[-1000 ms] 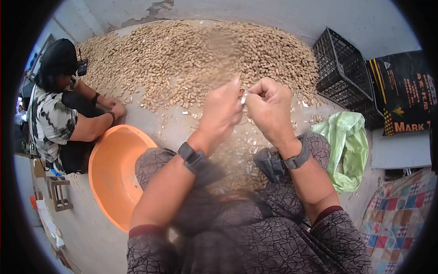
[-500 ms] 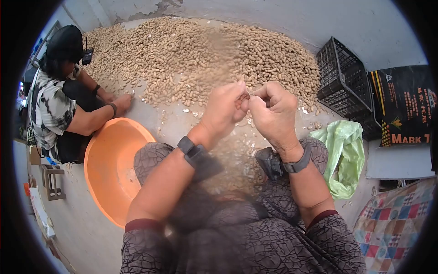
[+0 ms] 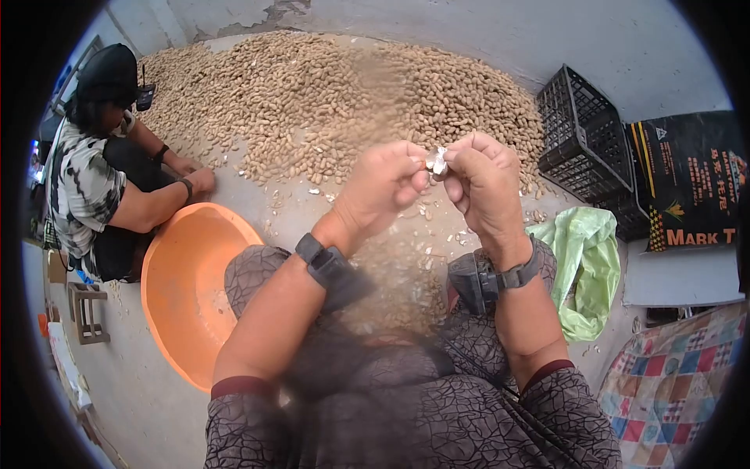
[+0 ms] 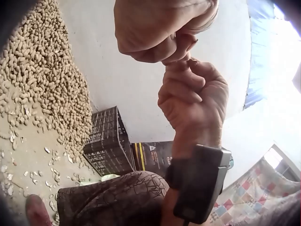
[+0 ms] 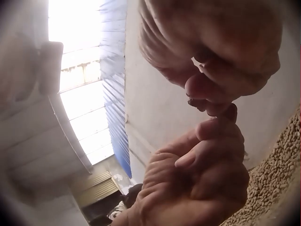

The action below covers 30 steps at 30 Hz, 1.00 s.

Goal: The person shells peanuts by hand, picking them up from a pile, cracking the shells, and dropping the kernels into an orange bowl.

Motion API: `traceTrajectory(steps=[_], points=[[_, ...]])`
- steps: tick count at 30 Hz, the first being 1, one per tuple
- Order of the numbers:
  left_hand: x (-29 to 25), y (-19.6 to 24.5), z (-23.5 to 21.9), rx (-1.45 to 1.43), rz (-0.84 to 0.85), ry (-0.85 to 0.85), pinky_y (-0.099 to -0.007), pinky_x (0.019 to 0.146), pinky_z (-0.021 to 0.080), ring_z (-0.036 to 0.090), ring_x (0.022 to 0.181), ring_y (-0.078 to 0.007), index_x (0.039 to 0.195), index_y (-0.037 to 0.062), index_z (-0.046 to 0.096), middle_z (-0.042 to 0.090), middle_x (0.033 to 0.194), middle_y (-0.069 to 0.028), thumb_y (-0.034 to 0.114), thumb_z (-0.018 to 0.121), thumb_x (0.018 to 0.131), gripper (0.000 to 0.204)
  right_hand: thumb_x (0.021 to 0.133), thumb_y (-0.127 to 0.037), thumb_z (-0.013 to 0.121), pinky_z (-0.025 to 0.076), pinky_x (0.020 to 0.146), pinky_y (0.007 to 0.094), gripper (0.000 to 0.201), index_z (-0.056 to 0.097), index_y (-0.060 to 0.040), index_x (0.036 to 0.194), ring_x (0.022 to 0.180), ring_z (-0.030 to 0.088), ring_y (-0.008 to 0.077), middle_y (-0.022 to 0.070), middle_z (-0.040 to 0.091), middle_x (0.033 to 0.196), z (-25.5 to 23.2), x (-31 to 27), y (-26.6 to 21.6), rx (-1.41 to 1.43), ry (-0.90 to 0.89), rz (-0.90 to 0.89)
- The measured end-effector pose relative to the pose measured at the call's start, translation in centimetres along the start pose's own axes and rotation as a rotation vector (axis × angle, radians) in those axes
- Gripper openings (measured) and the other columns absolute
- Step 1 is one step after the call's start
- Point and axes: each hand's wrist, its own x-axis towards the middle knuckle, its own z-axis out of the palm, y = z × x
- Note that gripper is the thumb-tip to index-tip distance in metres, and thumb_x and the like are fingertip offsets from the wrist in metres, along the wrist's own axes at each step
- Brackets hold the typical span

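Observation:
Both hands meet in front of the body, fingertips close together. My right hand (image 3: 488,184) pinches a split peanut shell (image 3: 438,160), its pale inside showing in the head view. With thumb and forefinger my left hand (image 3: 383,180) pinches a small reddish peanut kernel (image 3: 426,165) right beside the shell. In the left wrist view the right hand (image 4: 195,101) stands below the left hand (image 4: 164,30), fingertips touching. The right wrist view shows the left hand (image 5: 202,165) under the right hand (image 5: 221,52); the fingers mostly hide the pieces.
A large heap of unshelled peanuts (image 3: 312,109) lies along the wall. An orange basin (image 3: 176,289) stands at the left, beside a crouching person (image 3: 98,176). At the right are a black crate (image 3: 582,133), a printed black sack (image 3: 687,180) and a green bag (image 3: 582,266). Shell bits litter the floor.
The hands have drawn slightly apart, the right moving a little to the right. The pale inside of the shell, hidden half a second ago, now shows between them.

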Motion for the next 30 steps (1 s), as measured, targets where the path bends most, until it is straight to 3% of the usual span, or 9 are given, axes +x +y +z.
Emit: traceTrajectory(steps=[4, 8, 11, 16, 20, 23, 24, 27, 30], points=[[-0.6, 2.1, -1.1, -0.006, -0.018, -0.036, -0.0146, 0.037, 0.025, 0.034, 0.043, -0.0017, 0.095, -0.0038, 0.057, 0.050, 0.064, 0.0006, 0.009, 0.050, 0.089, 0.016, 0.080, -0.004, 0.053, 0.031, 0.032, 0.0181, 0.006, 0.056, 0.0002, 0.080, 0.042, 0.045, 0.0066, 0.0096, 0.060, 0.065, -0.4, 0.5, -0.3, 0.155, -0.033, 0.066], [-3.0, 8.2, -4.6, 0.164, 0.079, 0.015, -0.0138, 0.033, 0.023, 0.029, 0.042, -0.0007, 0.079, 0.0024, 0.049, 0.043, 0.061, 0.0019, 0.020, 0.046, 0.093, 0.023, 0.078, -0.005, 0.054, 0.029, 0.032, 0.0183, 0.005, 0.057, -0.0010, 0.079, 0.042, 0.043, 0.0058, 0.0078, 0.059, 0.064, -1.4, 0.8, -0.8, 0.113, -0.081, 0.070], [-7.1, 12.5, -9.4, 0.122, 0.042, 0.063, -0.0145, 0.032, 0.026, 0.032, 0.041, -0.0027, 0.080, 0.0034, 0.047, 0.045, 0.063, -0.0018, 0.024, 0.044, 0.096, 0.027, 0.076, -0.007, 0.057, 0.030, 0.036, 0.0178, 0.008, 0.060, -0.0035, 0.070, 0.042, 0.043, 0.0037, 0.0010, 0.057, 0.059, -1.3, 0.7, -1.1, -0.281, -0.302, 0.115], [-15.6, 11.3, -15.6, 0.830, -0.091, 0.540, -0.0191, 0.050, 0.041, 0.050, 0.052, -0.0059, 0.074, 0.0060, 0.056, 0.057, 0.063, -0.0015, 0.030, 0.050, 0.088, 0.029, 0.079, -0.015, 0.059, 0.033, 0.039, 0.0191, 0.015, 0.065, -0.0044, 0.070, 0.043, 0.044, 0.0037, -0.0002, 0.059, 0.057, -0.7, 0.5, -0.6, -0.682, -0.534, 0.152], [-22.3, 6.1, -24.9, 1.421, -0.487, 0.605, -0.0256, 0.065, 0.048, 0.062, 0.073, -0.0161, 0.092, -0.0051, 0.065, 0.066, 0.079, -0.0104, 0.023, 0.059, 0.083, 0.030, 0.084, -0.027, 0.058, 0.032, 0.038, 0.0183, 0.027, 0.066, -0.0038, 0.072, 0.042, 0.044, 0.0035, 0.0023, 0.061, 0.059, -0.4, 0.2, -0.9, -0.682, -0.634, 0.146], [-22.3, 5.9, -21.9, 1.488, -0.422, 0.714, -0.0281, 0.070, 0.049, 0.062, 0.076, -0.0172, 0.101, -0.0070, 0.063, 0.066, 0.081, -0.0099, 0.018, 0.059, 0.085, 0.031, 0.091, -0.031, 0.051, 0.030, 0.033, 0.0171, 0.035, 0.061, 0.0005, 0.082, 0.041, 0.045, 0.0052, 0.0085, 0.064, 0.066, -0.1, 0.7, -0.9, -0.359, -0.388, 0.272], [-21.5, 6.4, -20.4, 1.425, -0.280, 0.655, -0.0279, 0.072, 0.048, 0.061, 0.079, -0.0156, 0.103, -0.0069, 0.062, 0.066, 0.084, -0.0092, 0.016, 0.058, 0.086, 0.029, 0.091, -0.031, 0.051, 0.030, 0.033, 0.0171, 0.035, 0.061, 0.0005, 0.082, 0.041, 0.045, 0.0052, 0.0085, 0.064, 0.066, -0.3, 1.0, -0.4, -0.361, -0.385, 0.269], [-16.9, 9.3, -12.3, 1.225, 0.153, 0.496, -0.0273, 0.082, 0.046, 0.057, 0.094, -0.0115, 0.109, -0.0071, 0.059, 0.063, 0.101, -0.0082, 0.009, 0.055, 0.088, 0.027, 0.094, -0.025, 0.045, 0.033, 0.031, 0.0179, 0.035, 0.055, 0.0084, 0.088, 0.047, 0.050, 0.0090, 0.0211, 0.062, 0.075, -0.4, 1.7, 0.8, 0.348, -0.266, 0.512], [-12.7, 10.9, -3.1, 1.252, 0.307, 0.288, -0.0278, 0.091, 0.041, 0.054, 0.106, -0.0156, 0.116, -0.0011, 0.056, 0.059, 0.114, -0.0103, 0.008, 0.055, 0.086, 0.031, 0.093, -0.023, 0.044, 0.034, 0.031, 0.0183, 0.034, 0.055, 0.0083, 0.088, 0.049, 0.051, 0.0113, 0.0214, 0.062, 0.075, 0.1, 1.7, 0.9, 0.485, -0.200, 0.607]])
